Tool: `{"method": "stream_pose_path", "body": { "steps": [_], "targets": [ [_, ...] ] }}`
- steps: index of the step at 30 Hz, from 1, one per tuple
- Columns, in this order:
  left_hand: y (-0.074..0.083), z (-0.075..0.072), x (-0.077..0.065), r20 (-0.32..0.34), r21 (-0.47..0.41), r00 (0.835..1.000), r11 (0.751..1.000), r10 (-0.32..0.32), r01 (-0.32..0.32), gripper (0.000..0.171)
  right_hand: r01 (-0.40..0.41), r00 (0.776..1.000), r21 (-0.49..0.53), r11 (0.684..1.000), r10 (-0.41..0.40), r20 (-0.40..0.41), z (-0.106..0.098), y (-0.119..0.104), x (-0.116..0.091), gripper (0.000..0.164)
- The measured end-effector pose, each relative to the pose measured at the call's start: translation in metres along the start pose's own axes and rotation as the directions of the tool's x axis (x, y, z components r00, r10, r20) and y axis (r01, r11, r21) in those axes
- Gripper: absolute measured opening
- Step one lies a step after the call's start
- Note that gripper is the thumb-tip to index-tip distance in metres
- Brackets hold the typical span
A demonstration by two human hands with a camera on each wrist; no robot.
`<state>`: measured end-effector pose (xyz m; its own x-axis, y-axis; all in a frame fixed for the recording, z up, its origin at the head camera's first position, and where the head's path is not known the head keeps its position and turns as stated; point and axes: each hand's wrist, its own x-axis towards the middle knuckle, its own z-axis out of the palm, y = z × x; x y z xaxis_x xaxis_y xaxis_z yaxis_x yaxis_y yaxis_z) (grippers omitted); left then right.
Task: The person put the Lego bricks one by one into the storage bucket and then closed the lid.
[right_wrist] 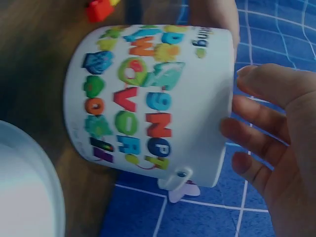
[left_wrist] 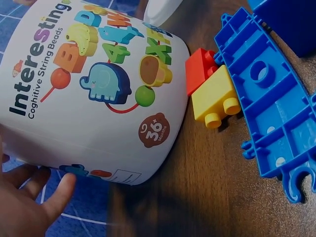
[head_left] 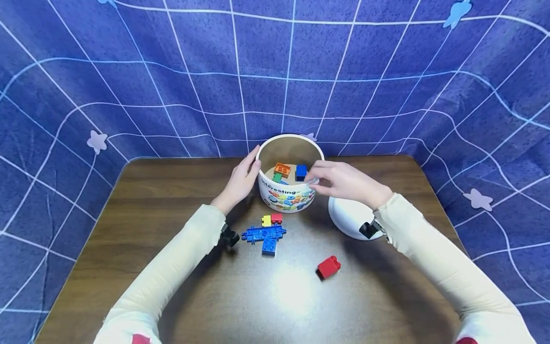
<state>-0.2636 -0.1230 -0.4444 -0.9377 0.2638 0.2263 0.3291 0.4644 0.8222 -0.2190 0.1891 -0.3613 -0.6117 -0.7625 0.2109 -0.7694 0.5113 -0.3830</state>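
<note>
A white round bucket [head_left: 285, 200] with colourful printed letters and animals stands at the back of the table. Inside it lie an orange block [head_left: 282, 169], a blue block [head_left: 301, 172] and a green piece [head_left: 277, 177]. My left hand [head_left: 243, 177] rests along the bucket's left side, fingers fairly straight and thumb toward the front. At the right front of the rim is my right hand [head_left: 339, 179]. In the right wrist view, its thumb and fingers [right_wrist: 249, 131] stand apart, fingertips right at the rim, with no block showing between them.
Before the bucket lie a yellow block [left_wrist: 215, 96], a red block [left_wrist: 198, 71], a blue slatted base piece [left_wrist: 269, 94] and a blue block [head_left: 269, 246]. Nearer the front is a separate red block [head_left: 329, 267]. A white lid [head_left: 350, 220] lies right of the bucket, partly under the right forearm.
</note>
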Motion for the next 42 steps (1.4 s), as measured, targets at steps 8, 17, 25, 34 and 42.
{"method": "stream_pose_path", "body": {
  "steps": [8,17,25,34,42],
  "targets": [
    [0.001,-0.001,0.0,0.005,-0.004,1.0,1.0,-0.004,0.004,0.055,0.037,0.998,-0.026,0.999,-0.038,-0.053,0.007,-0.004,-0.023,0.017],
    [0.002,0.0,0.0,0.0,-0.001,1.0,1.0,-0.005,0.005,0.055,0.062,0.995,-0.04,0.997,-0.059,0.077,0.033,-0.014,-0.056,0.017],
    [0.002,0.0,0.0,0.002,-0.013,1.0,1.0,-0.008,0.008,0.055,0.061,0.975,0.092,0.994,-0.079,0.208,0.062,-0.017,-0.086,0.025],
    [0.003,0.0,-0.001,0.003,-0.017,1.0,1.0,-0.01,0.01,0.055,0.009,0.93,0.229,0.973,-0.092,0.355,0.089,-0.025,-0.115,0.046],
    [0.004,-0.001,-0.002,0.005,-0.017,1.0,1.0,-0.015,0.015,0.055,0.022,0.907,0.247,0.969,-0.123,0.402,0.097,-0.039,-0.134,0.063]
  ]
}}
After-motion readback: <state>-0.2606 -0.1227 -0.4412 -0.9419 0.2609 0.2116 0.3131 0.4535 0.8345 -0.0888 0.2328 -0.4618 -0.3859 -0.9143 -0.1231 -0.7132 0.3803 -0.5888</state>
